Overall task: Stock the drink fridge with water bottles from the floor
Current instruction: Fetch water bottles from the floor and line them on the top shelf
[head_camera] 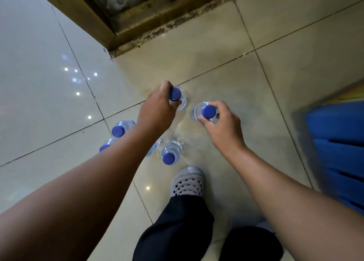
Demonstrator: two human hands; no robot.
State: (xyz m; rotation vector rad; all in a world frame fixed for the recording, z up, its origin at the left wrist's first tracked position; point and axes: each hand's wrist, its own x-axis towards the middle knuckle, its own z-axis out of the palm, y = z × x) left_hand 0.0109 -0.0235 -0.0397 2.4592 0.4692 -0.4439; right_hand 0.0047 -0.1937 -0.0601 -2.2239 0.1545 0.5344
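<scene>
Several clear water bottles with blue caps stand upright on the tiled floor, seen from above. My left hand [157, 107] is closed around the neck of one bottle [182, 101], just below its cap. My right hand [220, 121] pinches the neck of a second bottle [197, 112] to the right of it. Whether either bottle is lifted off the floor I cannot tell. Closer to me stand a bottle [171, 152], another bottle [122, 128] and a third [107, 144], partly hidden by my left forearm. A further one is mostly hidden under that arm.
A worn wooden frame base [122, 38] runs along the floor ahead. A blue slatted object [340, 148] stands at the right edge. My foot in a grey perforated shoe [187, 182] rests just behind the bottles. Glossy tile floor [49, 83] spreads to the left.
</scene>
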